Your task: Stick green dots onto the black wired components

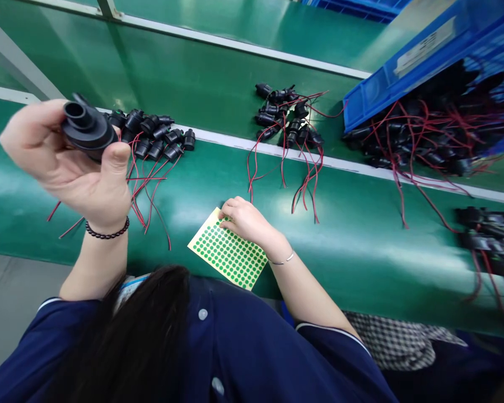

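Black plastic pump body is gripped in the raised left hand at near left, while the right hand, fingers curled, presses on a sheet of green dot stickers lying on the green bench, with wired black parts beyond.

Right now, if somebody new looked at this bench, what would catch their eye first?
Probably the left hand, raised at the left and gripping a black plastic part. Next, the right hand with fingertips on a sheet of green dot stickers at the green bench's near edge. Behind, piles of black parts with red wires lie along the white strip.
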